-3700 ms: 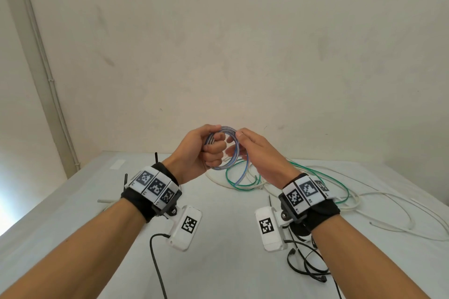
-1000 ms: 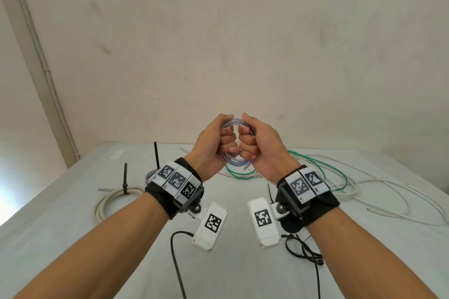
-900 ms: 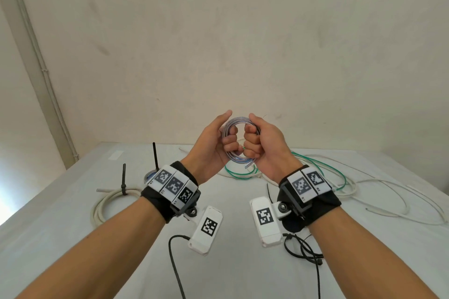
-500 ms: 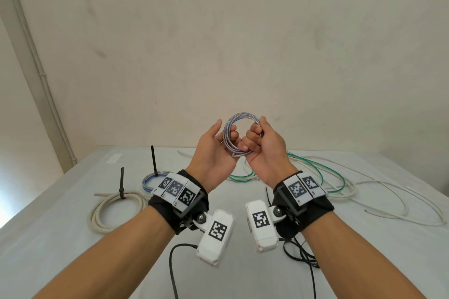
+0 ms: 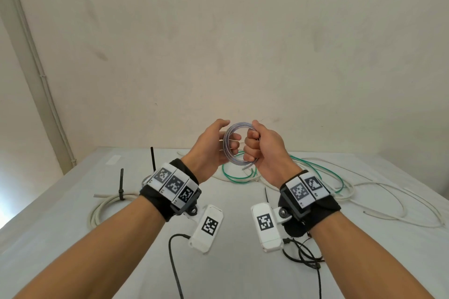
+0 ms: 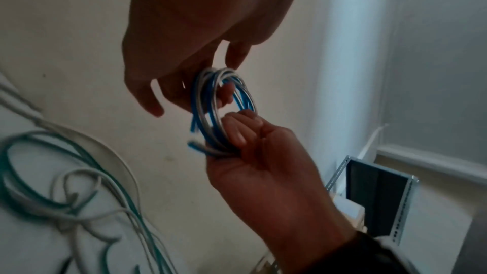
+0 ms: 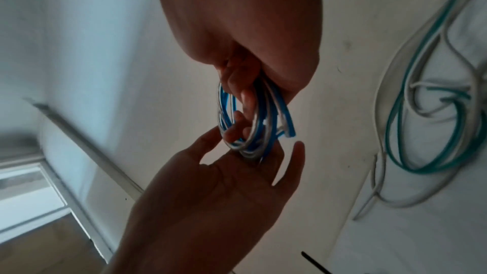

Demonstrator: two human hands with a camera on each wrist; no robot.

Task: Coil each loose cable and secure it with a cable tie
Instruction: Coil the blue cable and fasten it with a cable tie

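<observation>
A small blue-and-white cable coil (image 5: 230,139) is held in the air above the table. My right hand (image 5: 261,150) grips its right side in a fist, and loose cable ends stick out below the fingers. My left hand (image 5: 210,149) is beside the coil with its fingers relaxed. In the right wrist view its palm (image 7: 224,191) faces the coil (image 7: 253,132) and its fingertips touch the loops. In the left wrist view the coil (image 6: 210,116) sits between the left fingers (image 6: 147,95) and the right hand (image 6: 263,153).
On the white table (image 5: 60,245), a white cable coil (image 5: 102,206) lies at the left with a black tie (image 5: 121,184) on it. Another black tie (image 5: 153,161) stands behind my left wrist. Loose green and white cables (image 5: 243,176) sprawl at the back and right (image 5: 388,204).
A second ago both hands gripped the coil in fists. My left hand has since let go and opened, while my right hand keeps its grip and the loop has turned to face me.
</observation>
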